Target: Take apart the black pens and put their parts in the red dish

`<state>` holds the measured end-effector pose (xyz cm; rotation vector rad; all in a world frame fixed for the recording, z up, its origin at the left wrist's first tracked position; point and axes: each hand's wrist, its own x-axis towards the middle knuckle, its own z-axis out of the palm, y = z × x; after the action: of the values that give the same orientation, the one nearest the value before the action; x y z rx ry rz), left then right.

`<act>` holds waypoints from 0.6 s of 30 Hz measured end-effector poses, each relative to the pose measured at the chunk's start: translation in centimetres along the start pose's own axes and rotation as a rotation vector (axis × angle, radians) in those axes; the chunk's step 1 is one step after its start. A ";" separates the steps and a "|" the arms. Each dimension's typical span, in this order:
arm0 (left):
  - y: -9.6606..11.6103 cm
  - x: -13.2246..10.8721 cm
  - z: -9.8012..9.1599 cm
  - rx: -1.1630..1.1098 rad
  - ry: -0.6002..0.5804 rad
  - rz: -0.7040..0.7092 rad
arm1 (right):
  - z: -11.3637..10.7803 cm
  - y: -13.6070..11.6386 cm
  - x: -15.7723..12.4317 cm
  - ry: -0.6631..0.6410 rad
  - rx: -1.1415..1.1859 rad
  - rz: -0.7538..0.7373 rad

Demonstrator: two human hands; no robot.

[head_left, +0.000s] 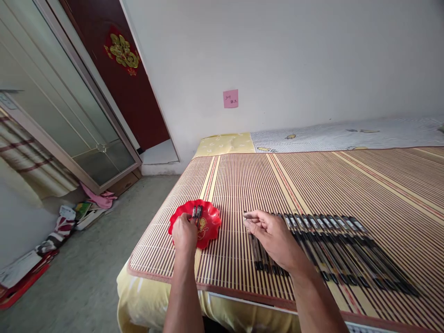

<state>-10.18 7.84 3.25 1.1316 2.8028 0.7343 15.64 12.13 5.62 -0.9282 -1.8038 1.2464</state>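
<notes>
A red scalloped plate lies on the bamboo mat near the bed's front left corner. My left hand is over the plate, fingers closed round the lower ends of two or three dark pens that point away from me. My right hand rests on the left end of a long row of dark pens laid side by side on the mat. Its thumb and fingers are pinched together at one pen's tip.
The bed's front edge with yellow sheet is just below my arms. A wall with a pink note stands behind. Left of the bed are a concrete floor, scattered papers and cloth, a glass door and a dark red door.
</notes>
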 end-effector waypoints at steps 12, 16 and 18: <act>-0.6 0.2 0.2 0.019 0.012 0.048 | -1.7 -0.6 -0.3 0.120 -0.011 -0.007; -0.6 0.5 0.3 0.008 0.008 0.072 | -1.5 -0.6 -0.2 0.120 0.002 -0.010; -0.7 0.6 0.4 0.010 -0.007 0.071 | -1.5 -0.7 -0.3 0.114 0.001 -0.007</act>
<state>-10.99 8.02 2.66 1.2386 2.7772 0.7204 16.94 12.30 6.61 -0.9720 -1.7153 1.1662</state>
